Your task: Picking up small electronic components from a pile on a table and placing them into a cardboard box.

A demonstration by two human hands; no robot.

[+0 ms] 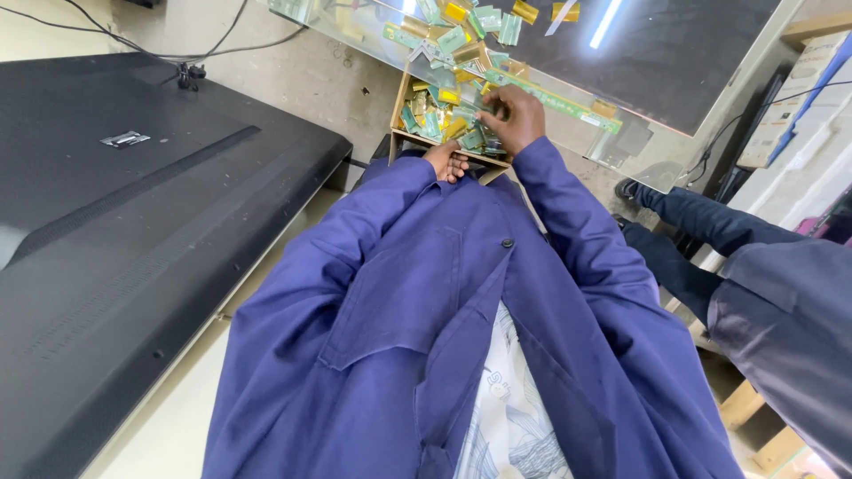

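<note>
While left hand [446, 162] steadies box [401, 115] at near edge, right hand [512, 115] pinches small green strip inside; box full of strips [435, 120], sorting looks barely begun.

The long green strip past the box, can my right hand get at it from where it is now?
Probably yes: the right hand is in the box beside the strip, nothing between.
</note>
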